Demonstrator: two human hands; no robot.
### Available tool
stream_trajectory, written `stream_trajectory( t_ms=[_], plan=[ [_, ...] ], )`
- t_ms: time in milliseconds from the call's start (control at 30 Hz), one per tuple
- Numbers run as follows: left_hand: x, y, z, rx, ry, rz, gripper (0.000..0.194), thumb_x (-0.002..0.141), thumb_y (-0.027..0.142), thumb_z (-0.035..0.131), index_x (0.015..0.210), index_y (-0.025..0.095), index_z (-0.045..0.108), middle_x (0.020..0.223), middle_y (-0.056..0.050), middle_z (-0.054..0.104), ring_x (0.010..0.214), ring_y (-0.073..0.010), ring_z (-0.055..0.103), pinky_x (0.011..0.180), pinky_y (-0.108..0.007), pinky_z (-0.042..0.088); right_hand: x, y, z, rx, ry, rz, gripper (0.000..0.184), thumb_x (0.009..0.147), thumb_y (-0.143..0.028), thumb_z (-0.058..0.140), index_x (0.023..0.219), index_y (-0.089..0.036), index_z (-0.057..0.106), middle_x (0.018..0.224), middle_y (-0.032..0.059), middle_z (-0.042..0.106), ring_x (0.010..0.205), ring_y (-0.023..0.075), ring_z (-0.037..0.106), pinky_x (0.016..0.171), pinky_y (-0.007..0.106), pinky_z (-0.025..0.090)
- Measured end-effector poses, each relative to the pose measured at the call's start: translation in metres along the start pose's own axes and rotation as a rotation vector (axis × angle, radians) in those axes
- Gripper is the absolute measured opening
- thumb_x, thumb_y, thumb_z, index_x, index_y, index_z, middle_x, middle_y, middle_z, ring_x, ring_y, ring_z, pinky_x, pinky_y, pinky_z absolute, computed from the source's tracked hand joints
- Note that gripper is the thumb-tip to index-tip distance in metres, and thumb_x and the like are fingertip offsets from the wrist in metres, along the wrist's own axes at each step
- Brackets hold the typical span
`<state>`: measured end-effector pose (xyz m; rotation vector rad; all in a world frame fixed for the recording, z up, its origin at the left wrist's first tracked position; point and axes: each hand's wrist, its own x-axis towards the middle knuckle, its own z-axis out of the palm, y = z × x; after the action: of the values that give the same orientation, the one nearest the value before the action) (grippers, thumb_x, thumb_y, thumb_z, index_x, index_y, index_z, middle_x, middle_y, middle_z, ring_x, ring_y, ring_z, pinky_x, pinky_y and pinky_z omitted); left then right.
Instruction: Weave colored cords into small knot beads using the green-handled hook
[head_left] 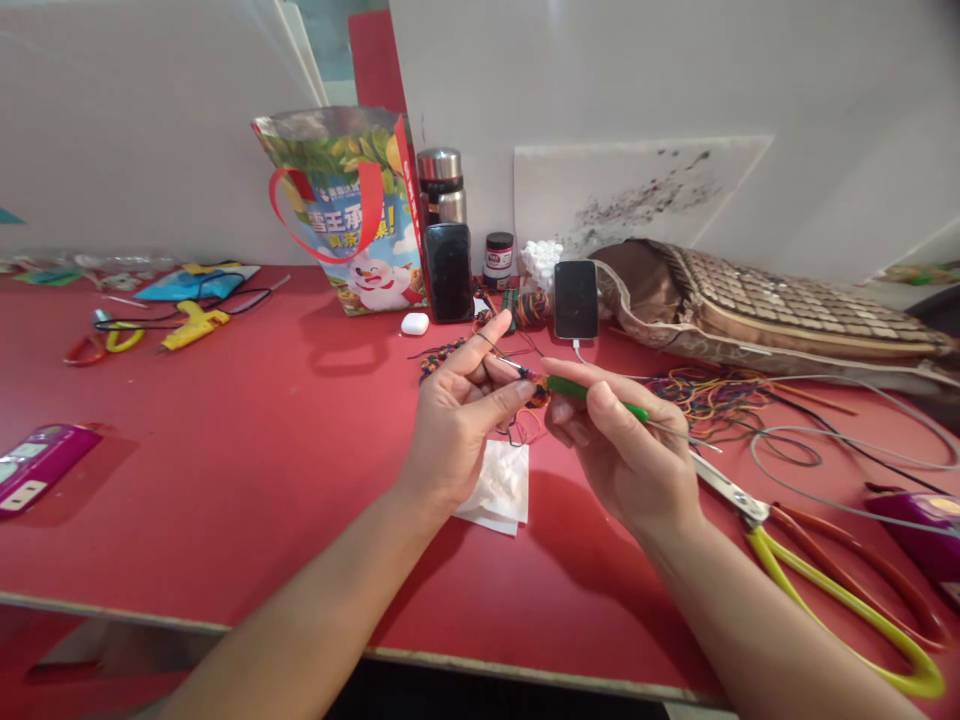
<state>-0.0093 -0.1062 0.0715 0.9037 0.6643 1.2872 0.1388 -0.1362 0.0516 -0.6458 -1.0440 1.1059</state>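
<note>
My right hand grips a crochet hook by its green handle, its metal shaft pointing left. Between finger and thumb my left hand pinches a small piece of multicoloured crochet work, with yarn running over the raised index finger. The hook's tip is at the work, by the left fingers; whether it sits inside a loop I cannot tell. More of the crocheted strip shows behind the left hand. A ball of multicoloured yarn lies farther back.
A white tissue lies beneath my hands on the red table. Scissors, loose yarn and a cable are at right. Behind stand two phones, a bag and a flask. A yellow glue gun lies left.
</note>
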Motion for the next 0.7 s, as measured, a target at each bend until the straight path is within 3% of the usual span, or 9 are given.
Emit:
stream_trajectory(
  t_ms=[100,267,433,567,700],
  plan=[
    [0.0,-0.001,0.0,0.036,0.006,0.016,0.054,0.072,0.018,0.092,0.124,0.028,0.08,0.073,0.006,0.059,0.066,-0.0082,0.052,0.06,-0.022,0.042,0.0,0.0,-0.003,-0.187,-0.005,-0.077,0.024,0.098,-0.041,0.072,0.113,-0.031,0.087,0.079,0.0042,0.07,0.069,0.0168,0.057,0.061,0.033,0.046],
    [-0.002,-0.004,0.002,0.035,0.021,0.007,0.056,0.072,0.016,0.091,0.126,0.025,0.079,0.076,0.006,0.061,0.074,-0.0081,0.061,0.074,-0.022,0.05,0.0,0.001,-0.008,-0.564,0.029,-0.297,0.024,0.097,-0.025,0.073,0.117,-0.032,0.085,0.091,0.0042,0.076,0.074,0.0174,0.065,0.074,0.036,0.056],
    [-0.001,-0.005,0.003,0.006,0.001,-0.007,0.055,0.072,0.013,0.088,0.125,0.023,0.079,0.077,0.006,0.064,0.073,-0.0085,0.063,0.074,-0.023,0.05,0.001,0.014,-0.009,-0.56,0.057,-0.42,0.028,0.096,-0.021,0.072,0.12,-0.031,0.083,0.096,0.0045,0.077,0.078,0.0173,0.068,0.075,0.036,0.059],
    [0.001,-0.003,0.0,-0.017,-0.006,-0.028,0.048,0.073,0.011,0.087,0.12,0.021,0.08,0.076,0.005,0.065,0.072,-0.0085,0.062,0.074,-0.023,0.05,0.002,0.025,-0.006,-0.208,0.106,-0.184,0.02,0.098,-0.038,0.073,0.113,-0.032,0.085,0.092,0.0031,0.076,0.075,0.0153,0.067,0.073,0.033,0.058],
    [0.002,-0.001,-0.002,-0.027,-0.012,-0.033,0.047,0.07,0.008,0.089,0.115,0.022,0.082,0.076,0.006,0.065,0.072,-0.0087,0.063,0.077,-0.025,0.052,0.007,0.023,-0.002,0.158,0.109,0.123,0.026,0.091,-0.052,0.08,0.099,-0.028,0.086,0.08,0.001,0.073,0.066,0.0113,0.059,0.064,0.026,0.055]
  ],
)
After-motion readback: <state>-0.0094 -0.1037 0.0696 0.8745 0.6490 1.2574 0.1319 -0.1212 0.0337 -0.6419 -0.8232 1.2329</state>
